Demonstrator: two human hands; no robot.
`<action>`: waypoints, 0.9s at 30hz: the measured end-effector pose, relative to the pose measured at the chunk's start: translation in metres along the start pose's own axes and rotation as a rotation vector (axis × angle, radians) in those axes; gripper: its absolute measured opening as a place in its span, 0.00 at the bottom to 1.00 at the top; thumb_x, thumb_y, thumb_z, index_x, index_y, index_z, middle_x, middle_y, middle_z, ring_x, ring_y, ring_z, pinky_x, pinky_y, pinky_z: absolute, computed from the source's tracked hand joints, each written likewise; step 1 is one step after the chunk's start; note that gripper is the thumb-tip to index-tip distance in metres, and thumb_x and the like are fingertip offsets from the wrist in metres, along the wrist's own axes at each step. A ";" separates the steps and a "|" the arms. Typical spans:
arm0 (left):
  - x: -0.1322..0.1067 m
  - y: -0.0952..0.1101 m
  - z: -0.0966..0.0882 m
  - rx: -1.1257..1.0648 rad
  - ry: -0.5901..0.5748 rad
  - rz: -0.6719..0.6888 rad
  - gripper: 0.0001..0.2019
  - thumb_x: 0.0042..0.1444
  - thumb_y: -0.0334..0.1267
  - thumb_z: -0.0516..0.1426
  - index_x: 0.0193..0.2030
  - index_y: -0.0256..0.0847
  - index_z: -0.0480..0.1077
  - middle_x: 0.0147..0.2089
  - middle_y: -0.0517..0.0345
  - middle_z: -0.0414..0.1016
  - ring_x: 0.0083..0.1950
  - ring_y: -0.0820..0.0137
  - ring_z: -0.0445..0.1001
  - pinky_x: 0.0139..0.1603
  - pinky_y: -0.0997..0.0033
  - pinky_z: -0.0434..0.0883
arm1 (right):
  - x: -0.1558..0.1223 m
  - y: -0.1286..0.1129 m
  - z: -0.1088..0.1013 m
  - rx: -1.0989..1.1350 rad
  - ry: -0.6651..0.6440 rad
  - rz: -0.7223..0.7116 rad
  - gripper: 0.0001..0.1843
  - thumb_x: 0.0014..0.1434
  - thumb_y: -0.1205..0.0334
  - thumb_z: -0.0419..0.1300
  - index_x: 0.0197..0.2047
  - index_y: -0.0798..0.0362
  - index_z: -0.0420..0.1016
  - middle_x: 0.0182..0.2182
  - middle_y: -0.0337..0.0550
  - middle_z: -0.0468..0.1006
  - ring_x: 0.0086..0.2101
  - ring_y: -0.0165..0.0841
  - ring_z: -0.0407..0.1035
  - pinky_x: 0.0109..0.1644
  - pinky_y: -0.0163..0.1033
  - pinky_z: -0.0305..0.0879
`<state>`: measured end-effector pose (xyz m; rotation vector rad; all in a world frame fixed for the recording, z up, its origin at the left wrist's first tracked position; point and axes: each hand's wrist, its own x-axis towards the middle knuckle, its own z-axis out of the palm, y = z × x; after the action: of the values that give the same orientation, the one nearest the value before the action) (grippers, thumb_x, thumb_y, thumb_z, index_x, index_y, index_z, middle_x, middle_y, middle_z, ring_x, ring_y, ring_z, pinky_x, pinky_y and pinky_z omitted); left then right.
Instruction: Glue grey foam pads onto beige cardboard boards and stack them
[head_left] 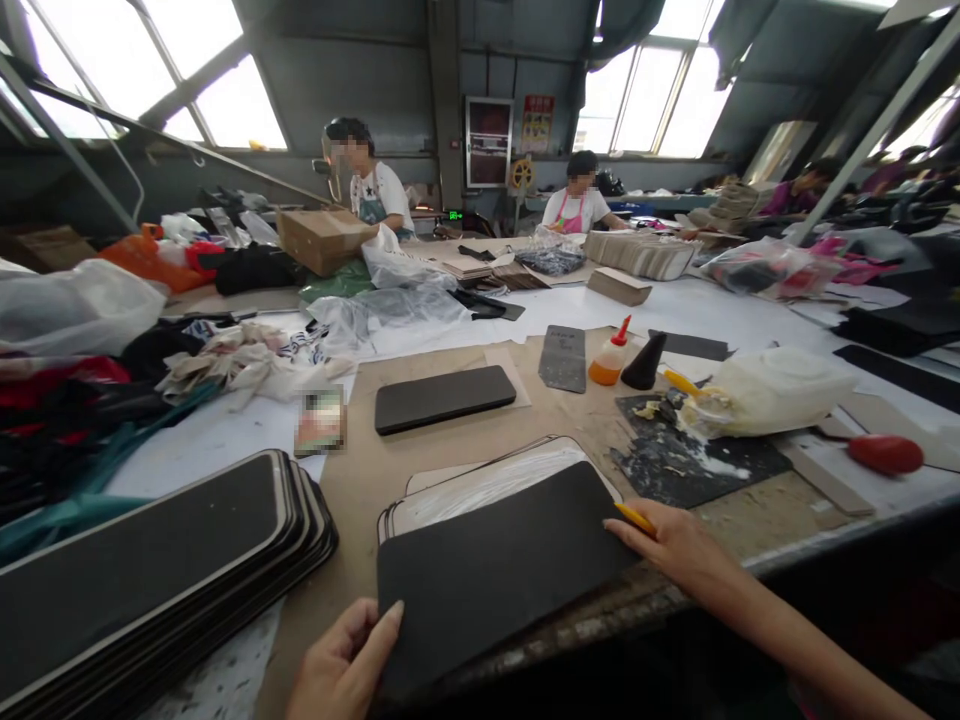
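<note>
Along the near edge of a cluttered worktable [750, 315], on a brown sheet [341, 540], a person's two bare hands are holding a smooth black panel [495, 570]. It is lying at a slant, reaching the table's near edge and covering the nearer part of a pale panel [499, 483] streaked with white paste, which is topping a low pile. The left hand [345, 650] is pinching the black panel's left edge, nearly closed, thumb on top; the fingers beneath are partly hidden. The right hand [667, 540] is curling around a slim yellow tool [636, 518], its fingertips touching the panel's right edge; whether they are also clasping it from below cannot be told. Judging by what is showing, the paste is already spread, but the two panels are not lining up, and a far strip of white is lying uncovered. Toward the table's near left corner, a stack [150, 560] of black-faced, pale-rimmed pieces is sitting, apparently further along. Beyond the pile, a dark slab [446, 400] is resting; toward the right edge, a plastic jug [787, 392] is lying on its side by a paste-smeared dark board [697, 465].
</note>
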<state>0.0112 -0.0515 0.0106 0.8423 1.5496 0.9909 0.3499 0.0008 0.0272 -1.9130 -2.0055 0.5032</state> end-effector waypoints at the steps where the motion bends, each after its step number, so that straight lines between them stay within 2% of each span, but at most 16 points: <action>1: 0.005 0.005 0.000 0.108 0.031 0.058 0.24 0.38 0.61 0.61 0.18 0.40 0.62 0.17 0.67 0.59 0.21 0.76 0.58 0.24 0.76 0.58 | 0.006 0.000 0.000 -0.054 0.010 -0.011 0.14 0.58 0.53 0.51 0.31 0.51 0.72 0.29 0.44 0.77 0.31 0.38 0.72 0.37 0.39 0.63; 3: 0.017 0.017 0.001 0.306 0.076 0.134 0.26 0.39 0.63 0.58 0.17 0.40 0.59 0.18 0.67 0.54 0.22 0.76 0.54 0.24 0.76 0.55 | 0.020 0.002 -0.001 -0.153 0.023 -0.018 0.13 0.59 0.54 0.51 0.32 0.50 0.72 0.31 0.45 0.78 0.32 0.39 0.72 0.37 0.39 0.63; 6: 0.035 0.026 0.003 0.494 0.082 0.138 0.26 0.40 0.64 0.54 0.16 0.42 0.57 0.17 0.66 0.52 0.22 0.74 0.53 0.24 0.75 0.53 | 0.037 0.004 -0.001 -0.284 0.010 0.017 0.13 0.59 0.53 0.52 0.31 0.50 0.71 0.31 0.45 0.78 0.33 0.40 0.73 0.35 0.38 0.62; 11: 0.050 0.018 0.010 0.676 0.081 0.100 0.21 0.44 0.59 0.50 0.16 0.43 0.55 0.15 0.66 0.53 0.21 0.73 0.55 0.25 0.73 0.51 | 0.050 0.007 0.004 -0.398 -0.043 0.045 0.14 0.61 0.52 0.50 0.32 0.50 0.69 0.31 0.44 0.77 0.32 0.38 0.72 0.31 0.36 0.59; 17: 0.047 0.020 0.010 0.711 0.088 0.100 0.20 0.46 0.57 0.45 0.17 0.44 0.54 0.16 0.64 0.56 0.21 0.72 0.58 0.26 0.72 0.54 | 0.052 0.010 0.010 -0.437 -0.074 0.043 0.13 0.61 0.56 0.47 0.31 0.49 0.67 0.29 0.42 0.75 0.29 0.36 0.71 0.28 0.36 0.57; 21: 0.043 0.024 0.011 0.679 0.066 0.110 0.17 0.48 0.53 0.46 0.18 0.44 0.55 0.17 0.64 0.58 0.22 0.72 0.59 0.26 0.72 0.54 | 0.055 0.021 0.016 -0.436 -0.066 0.054 0.14 0.59 0.51 0.46 0.30 0.48 0.67 0.28 0.43 0.75 0.29 0.38 0.71 0.29 0.39 0.59; 27: 0.042 0.024 0.012 0.586 0.115 0.077 0.15 0.47 0.50 0.50 0.17 0.43 0.55 0.16 0.66 0.55 0.21 0.74 0.56 0.24 0.73 0.52 | 0.064 0.048 0.025 -0.386 -0.071 0.047 0.16 0.55 0.45 0.48 0.30 0.47 0.67 0.28 0.46 0.76 0.28 0.43 0.72 0.30 0.43 0.61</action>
<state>0.0152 -0.0015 0.0151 1.2711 1.9571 0.6445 0.3773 0.0656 -0.0179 -2.1919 -2.2380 0.2052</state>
